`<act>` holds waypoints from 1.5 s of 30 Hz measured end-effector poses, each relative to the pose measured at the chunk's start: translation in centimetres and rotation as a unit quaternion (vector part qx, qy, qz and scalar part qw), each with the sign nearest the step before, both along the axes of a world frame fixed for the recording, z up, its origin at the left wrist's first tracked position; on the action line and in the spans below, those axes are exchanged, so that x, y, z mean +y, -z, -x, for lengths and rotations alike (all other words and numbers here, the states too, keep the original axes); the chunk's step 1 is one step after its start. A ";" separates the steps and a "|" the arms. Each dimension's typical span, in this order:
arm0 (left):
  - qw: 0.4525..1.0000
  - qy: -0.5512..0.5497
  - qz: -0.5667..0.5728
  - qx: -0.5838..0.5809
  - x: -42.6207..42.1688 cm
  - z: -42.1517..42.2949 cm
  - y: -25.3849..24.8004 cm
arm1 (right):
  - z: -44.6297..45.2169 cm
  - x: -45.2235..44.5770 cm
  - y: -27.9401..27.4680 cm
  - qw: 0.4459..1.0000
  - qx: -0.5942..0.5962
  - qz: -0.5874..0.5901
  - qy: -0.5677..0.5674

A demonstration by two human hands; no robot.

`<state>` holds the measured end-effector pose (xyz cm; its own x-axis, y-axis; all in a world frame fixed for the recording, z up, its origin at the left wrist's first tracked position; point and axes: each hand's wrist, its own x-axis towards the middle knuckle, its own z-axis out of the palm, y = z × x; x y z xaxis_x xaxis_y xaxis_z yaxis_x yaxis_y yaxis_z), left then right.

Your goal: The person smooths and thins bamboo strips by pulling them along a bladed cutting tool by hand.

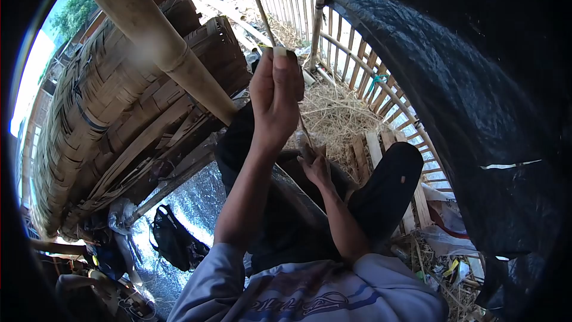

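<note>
A thin brown stick [260, 7] rises from my left hand [277, 92] toward the top of the view. My left hand is raised and closed round it, thumb on top. Lower down, beside my bent knee, my right hand [314, 167] has its fingers closed round the lower part of what looks like the same stick [304, 128]. My left fist hides part of its length. A dark, long flat piece [298, 188] lies across my lap below my right hand.
Woven bamboo panels [101, 107] and a thick bamboo pole [146, 36] stand at the left. Dry straw [339, 113] and a slatted fence [357, 65] lie ahead. Dark plastic sheeting [441, 65] hangs at the right. A black bag [173, 238] rests on a shiny sheet [202, 194].
</note>
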<state>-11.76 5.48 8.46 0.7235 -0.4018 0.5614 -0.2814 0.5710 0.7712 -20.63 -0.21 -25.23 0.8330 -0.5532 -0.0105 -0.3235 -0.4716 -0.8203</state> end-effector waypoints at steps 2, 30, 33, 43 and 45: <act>1.000 -0.025 0.005 -0.002 0.5 -1.0 0.1 | 0.4 0.0 -1.4 0.999 0.031 -0.013 0.001; 0.991 -0.121 0.057 0.017 8.1 -2.1 3.9 | 3.7 -2.9 -6.4 0.989 -0.003 -0.094 0.110; 0.993 -0.109 0.043 0.019 8.6 -2.4 3.9 | 3.5 -5.1 -8.2 0.901 -0.144 -0.333 0.237; 0.988 -0.123 0.017 0.095 6.5 -2.9 10.4 | 2.2 -3.0 -4.9 0.817 -0.335 -0.404 0.239; 0.985 -0.125 0.011 0.119 6.1 -2.3 12.2 | 2.0 -2.5 -5.0 0.811 -0.353 -0.402 0.238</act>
<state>-9.46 11.58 -3.73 0.9104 -0.1846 0.3702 -0.2274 0.5244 0.8206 -22.61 -2.76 -20.22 0.4823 -0.8647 -0.1401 0.3724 0.3472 -0.8607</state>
